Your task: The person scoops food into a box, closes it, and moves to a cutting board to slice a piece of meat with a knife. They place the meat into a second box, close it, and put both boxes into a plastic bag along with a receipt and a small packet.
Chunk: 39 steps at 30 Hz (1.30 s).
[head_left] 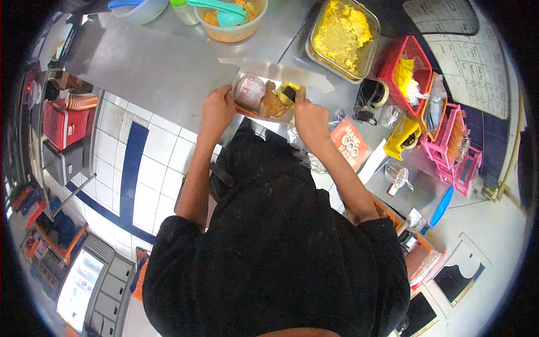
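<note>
An open paper food box (pixel 264 115) sits at the metal counter's near edge, with its flaps spread. Inside it, from left to right, are a round bundle in printed white paper (pixel 251 89), a piece of fried chicken (pixel 273 104) and something yellow, like scrambled egg (pixel 283 99), with a small black item (pixel 290 92) over it. My left hand (pixel 219 108) is closed on the box's left wall. At the right end my right hand (pixel 311 117) is closed round the wall, its thumb beside the black item.
Behind stand a bowl of orange-brown food (pixel 231 35) with a turquoise scoop (pixel 231 18), and a steel tray of scrambled egg (pixel 339 42). On the right are a red basket (pixel 396 64), a yellow tape dispenser (pixel 400 140), a printed orange paper (pixel 349 143) and a pink rack (pixel 449 149).
</note>
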Tool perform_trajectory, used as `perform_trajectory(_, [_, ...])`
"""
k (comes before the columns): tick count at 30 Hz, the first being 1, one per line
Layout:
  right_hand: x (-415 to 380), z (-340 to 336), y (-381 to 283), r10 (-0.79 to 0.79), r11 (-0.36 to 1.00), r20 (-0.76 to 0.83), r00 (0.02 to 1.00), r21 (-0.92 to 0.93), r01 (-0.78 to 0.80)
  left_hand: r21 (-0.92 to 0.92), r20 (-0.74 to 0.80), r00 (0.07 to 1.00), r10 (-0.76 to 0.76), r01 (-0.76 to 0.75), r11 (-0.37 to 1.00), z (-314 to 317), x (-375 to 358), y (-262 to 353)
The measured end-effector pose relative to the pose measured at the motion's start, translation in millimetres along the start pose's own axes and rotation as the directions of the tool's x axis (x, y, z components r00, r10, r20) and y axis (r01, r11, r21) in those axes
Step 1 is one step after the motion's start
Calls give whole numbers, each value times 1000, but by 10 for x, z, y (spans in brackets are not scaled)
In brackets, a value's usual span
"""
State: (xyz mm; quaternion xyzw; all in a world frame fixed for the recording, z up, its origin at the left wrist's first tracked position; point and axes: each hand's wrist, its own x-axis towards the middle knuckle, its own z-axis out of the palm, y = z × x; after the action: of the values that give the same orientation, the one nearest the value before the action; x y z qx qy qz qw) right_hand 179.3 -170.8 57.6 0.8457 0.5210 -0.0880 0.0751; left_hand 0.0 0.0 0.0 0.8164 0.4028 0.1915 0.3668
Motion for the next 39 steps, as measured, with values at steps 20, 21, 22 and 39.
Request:
perform_trajectory(20, [-15, -236, 46, 49, 991, 37, 998, 123, -53, -52, 13, 993, -115, 116, 992, 9, -11, 114])
perform_trajectory(21, [10, -150, 48, 35, 993, 18, 999, 108, -37, -52, 9, 994, -109, 110, 993, 7, 5, 110])
perform_trajectory(22, [-17, -4, 34, 28, 995, 10, 1000, 96, -29, -50, 18, 994, -107, 108, 993, -2, -19, 119])
perform_trajectory(39, [-384, -972, 713, 200, 840, -128, 971, 533, -103, -153, 138, 969, -205, 226, 962, -48, -44, 42])
